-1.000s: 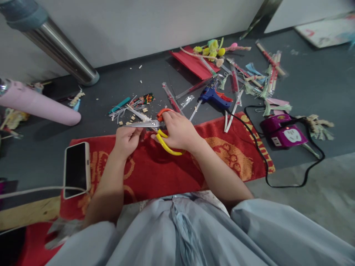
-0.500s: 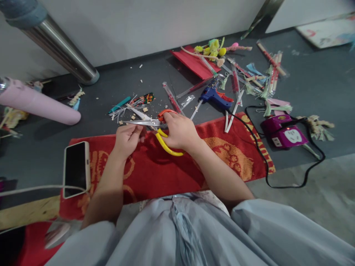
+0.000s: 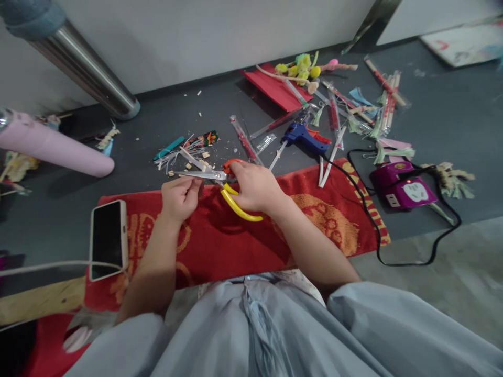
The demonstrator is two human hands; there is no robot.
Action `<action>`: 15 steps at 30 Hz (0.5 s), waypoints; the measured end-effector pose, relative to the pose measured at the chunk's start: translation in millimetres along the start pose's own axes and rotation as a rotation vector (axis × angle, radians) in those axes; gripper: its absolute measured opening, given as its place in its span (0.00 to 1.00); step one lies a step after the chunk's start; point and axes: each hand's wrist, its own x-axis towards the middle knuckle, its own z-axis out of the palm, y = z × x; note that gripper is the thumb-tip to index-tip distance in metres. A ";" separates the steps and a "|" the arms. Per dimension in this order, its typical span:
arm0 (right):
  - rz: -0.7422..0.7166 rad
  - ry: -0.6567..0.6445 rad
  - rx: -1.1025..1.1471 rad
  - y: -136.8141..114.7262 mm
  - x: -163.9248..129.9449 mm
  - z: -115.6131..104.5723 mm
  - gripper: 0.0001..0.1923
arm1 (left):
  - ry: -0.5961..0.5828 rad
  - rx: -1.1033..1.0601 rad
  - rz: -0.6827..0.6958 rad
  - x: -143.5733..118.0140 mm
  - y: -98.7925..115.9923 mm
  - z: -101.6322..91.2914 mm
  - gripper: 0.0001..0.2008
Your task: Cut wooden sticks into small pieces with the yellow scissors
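Observation:
My right hand point(image 3: 257, 184) is wrapped round the handles of a pair of scissors point(image 3: 241, 210), one loop yellow and one orange-red. The scissor blades point left and reach over the fingertips of my left hand point(image 3: 179, 198). That hand is closed in a pinch; whatever lies between its fingers is too small to make out. Both hands are above the front part of a red towel point(image 3: 236, 256) with orange patterns. Just beyond the blades lie small pale scraps, thin strips and a teal pen-like stick point(image 3: 168, 148).
A blue glue gun point(image 3: 302, 137) lies beyond my right hand, its black cord running near a purple power socket block point(image 3: 404, 188). A phone point(image 3: 108, 238) rests on the towel's left side. A pink bottle point(image 3: 58, 144) and metal post point(image 3: 90, 68) stand at left. Wrapped sticks lie at right.
My left hand has shifted slightly left, and its fingers look more tightly curled. The scissors stay almost in place in my right hand.

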 end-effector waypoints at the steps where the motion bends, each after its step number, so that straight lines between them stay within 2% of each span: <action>1: -0.007 -0.016 0.010 -0.8 -0.1 -0.6 0.20 | -0.018 0.022 0.045 -0.5 -0.2 1.4 0.25; 5: -0.015 -0.019 0.050 -0.6 0.0 -2.2 0.21 | -0.159 0.000 0.093 -1.7 2.5 6.9 0.23; 11: 0.134 0.029 0.033 10.0 4.8 -1.8 0.24 | -0.218 0.030 -0.128 -0.1 2.0 7.8 0.20; 15: 0.212 0.026 0.028 10.9 6.7 -1.8 0.26 | -0.218 0.203 -0.278 1.5 -2.3 10.0 0.18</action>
